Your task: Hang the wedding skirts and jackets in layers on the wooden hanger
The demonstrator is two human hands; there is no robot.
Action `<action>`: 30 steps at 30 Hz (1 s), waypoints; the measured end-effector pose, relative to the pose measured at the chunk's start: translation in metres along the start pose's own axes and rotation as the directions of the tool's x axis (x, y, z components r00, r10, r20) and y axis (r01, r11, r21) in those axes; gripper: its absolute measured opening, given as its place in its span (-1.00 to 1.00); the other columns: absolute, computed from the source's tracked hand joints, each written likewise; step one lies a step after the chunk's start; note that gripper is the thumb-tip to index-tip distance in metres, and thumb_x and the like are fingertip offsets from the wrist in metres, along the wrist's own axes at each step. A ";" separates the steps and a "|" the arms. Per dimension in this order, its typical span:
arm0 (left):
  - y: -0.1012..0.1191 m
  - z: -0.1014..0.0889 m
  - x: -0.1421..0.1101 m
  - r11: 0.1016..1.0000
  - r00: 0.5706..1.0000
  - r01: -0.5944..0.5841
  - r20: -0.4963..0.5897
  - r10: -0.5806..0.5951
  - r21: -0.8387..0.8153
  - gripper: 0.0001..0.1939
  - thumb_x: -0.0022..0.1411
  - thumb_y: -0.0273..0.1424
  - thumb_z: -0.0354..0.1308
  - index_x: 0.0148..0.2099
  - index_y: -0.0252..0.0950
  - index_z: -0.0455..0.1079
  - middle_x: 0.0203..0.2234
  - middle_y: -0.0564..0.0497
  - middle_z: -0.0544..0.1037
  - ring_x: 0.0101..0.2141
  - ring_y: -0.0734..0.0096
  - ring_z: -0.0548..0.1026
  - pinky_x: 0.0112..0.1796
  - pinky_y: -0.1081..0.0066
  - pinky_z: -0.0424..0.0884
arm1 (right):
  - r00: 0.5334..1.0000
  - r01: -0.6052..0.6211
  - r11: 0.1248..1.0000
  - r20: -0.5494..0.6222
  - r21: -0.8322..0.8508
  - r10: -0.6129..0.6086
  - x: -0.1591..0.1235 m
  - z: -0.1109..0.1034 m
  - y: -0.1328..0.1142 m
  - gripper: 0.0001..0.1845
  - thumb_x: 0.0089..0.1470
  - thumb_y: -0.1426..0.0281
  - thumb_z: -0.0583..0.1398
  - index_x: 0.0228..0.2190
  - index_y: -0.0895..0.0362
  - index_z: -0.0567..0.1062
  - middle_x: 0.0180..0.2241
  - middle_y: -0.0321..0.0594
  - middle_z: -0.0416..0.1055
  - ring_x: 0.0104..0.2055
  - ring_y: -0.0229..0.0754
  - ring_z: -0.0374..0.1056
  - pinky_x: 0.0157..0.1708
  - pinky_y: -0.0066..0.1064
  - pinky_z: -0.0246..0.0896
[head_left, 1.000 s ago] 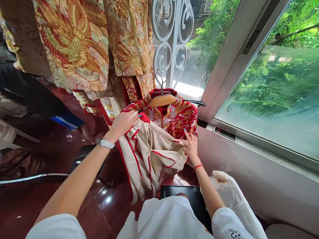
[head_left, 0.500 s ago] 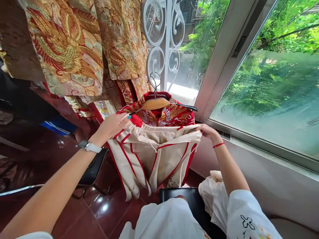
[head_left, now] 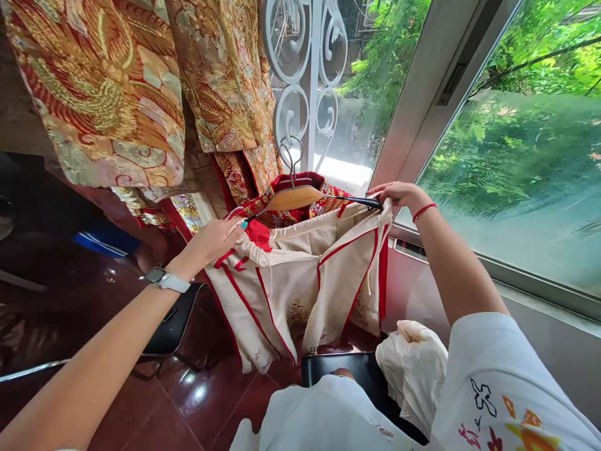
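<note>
A cream skirt with red trim (head_left: 305,288) hangs spread between my hands, in front of a red and gold embroidered jacket (head_left: 263,216) on a wooden hanger (head_left: 293,197). My left hand (head_left: 213,241), with a watch on its wrist, is closed on the skirt's left waist corner by the hanger's left end. My right hand (head_left: 399,193), a red string on its wrist, pinches the skirt's right waist corner against the hanger's black right arm (head_left: 359,201).
Gold and red embroidered garments (head_left: 107,94) hang at the upper left. A white scrolled iron grille (head_left: 305,69) and a large window (head_left: 516,156) stand behind and to the right. A black chair (head_left: 171,332), glossy red floor tiles and a cream cloth bundle (head_left: 416,363) lie below.
My right hand has lifted the skirt's right corner from low beside the jacket up to the hanger's right end. The skirt went from bunched to spread wide. My left hand stayed put.
</note>
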State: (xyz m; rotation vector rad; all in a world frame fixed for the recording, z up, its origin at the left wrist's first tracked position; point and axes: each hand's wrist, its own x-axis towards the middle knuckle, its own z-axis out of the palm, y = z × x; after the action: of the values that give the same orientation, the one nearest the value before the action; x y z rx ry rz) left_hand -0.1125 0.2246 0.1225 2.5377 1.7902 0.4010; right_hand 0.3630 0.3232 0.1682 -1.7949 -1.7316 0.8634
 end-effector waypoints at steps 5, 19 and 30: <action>0.003 -0.001 -0.004 0.997 0.999 0.043 -0.033 -0.040 0.071 -0.47 0.35 -0.14 -0.24 0.09 -0.21 0.46 -0.16 -0.24 0.64 -0.09 -0.04 0.56 -0.13 0.17 0.42 | 0.997 0.030 0.982 0.082 -0.184 -0.015 0.007 -0.023 -0.018 -0.79 -0.22 0.53 0.35 -0.42 0.09 0.66 -0.53 -0.28 0.48 -0.48 -0.24 0.37 -0.50 -0.42 0.32; 0.024 -0.007 -0.008 0.991 0.996 0.090 -0.006 -0.090 0.098 -0.60 0.41 -0.22 -0.20 -0.07 -0.31 0.41 -0.23 -0.26 0.61 -0.14 -0.03 0.57 -0.21 0.24 0.35 | 0.990 0.018 0.943 -0.141 0.331 0.030 -0.017 -0.008 -0.025 -0.64 -0.04 0.52 0.31 -0.13 0.17 0.61 -0.53 -0.25 0.40 -0.54 -0.29 0.27 -0.48 -0.34 0.32; 0.033 0.006 -0.006 0.991 0.996 0.076 -0.052 -0.071 0.112 -0.60 0.38 -0.25 -0.23 -0.20 -0.29 0.40 -0.40 -0.19 0.58 -0.32 0.02 0.58 -0.34 0.25 0.35 | 0.885 0.310 0.888 -0.443 0.339 -0.140 0.018 -0.012 -0.070 -0.82 -0.02 0.63 0.24 -0.30 0.35 0.58 -0.46 -0.19 0.41 -0.39 -0.21 0.41 -0.37 -0.24 0.39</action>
State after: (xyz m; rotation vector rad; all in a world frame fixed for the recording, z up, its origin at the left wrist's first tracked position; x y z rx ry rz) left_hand -0.0829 0.2088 0.1209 2.5467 1.9722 0.3714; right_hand 0.3241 0.3467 0.2256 -1.3423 -1.3425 0.6286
